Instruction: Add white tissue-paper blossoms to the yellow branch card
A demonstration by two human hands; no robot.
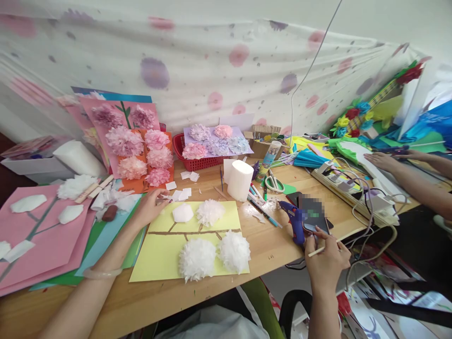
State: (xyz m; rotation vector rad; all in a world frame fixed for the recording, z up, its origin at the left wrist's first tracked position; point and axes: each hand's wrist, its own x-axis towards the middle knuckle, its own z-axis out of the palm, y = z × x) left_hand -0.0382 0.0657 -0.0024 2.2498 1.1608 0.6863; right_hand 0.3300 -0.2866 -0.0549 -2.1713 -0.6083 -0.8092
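My left hand point(152, 206) is at the top left corner of a yellow sheet point(158, 263), its fingertips pinched on a small piece of white paper. Several cut white paper squares point(181, 194) lie just beyond it. The sheet carries a brown branch line, three fluffy white paper flowers point(197, 259) and a flat white folded paper piece point(182, 213). A thin pale stick point(320, 250) is held in my right hand point(327, 254), beside a phone point(313, 212) and a blue glue gun point(294, 221).
A white paper roll point(240, 181), pens point(263, 212) and scissors point(274, 182) lie behind the sheet. Pink sheets point(45, 226) are on the left. A red basket point(199, 163) stands at the back. A loaded power strip point(353, 197) and another person's hands point(383, 161) are on the right.
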